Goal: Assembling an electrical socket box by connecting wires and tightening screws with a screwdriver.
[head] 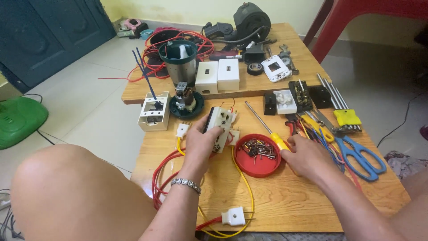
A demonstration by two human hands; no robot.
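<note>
Low wooden table (285, 201) carries the work, largest item first: white switch block (220, 127) near table centre, just left of the red lid (257, 156) of small metal parts. Left hand (201, 142) is closed around the block, fingers wrapped on its front edge, tilting it up. Right hand (307, 155) is loosely curled, half open, fingertips on the yellow-handled screwdriver (267, 127); full grasp not confirmed. Judgement: best to keep the block steady, take the handle firmly, and line the tip square on a terminal before turning. Yellow and red wires (178, 169) trail from the block.
</note>
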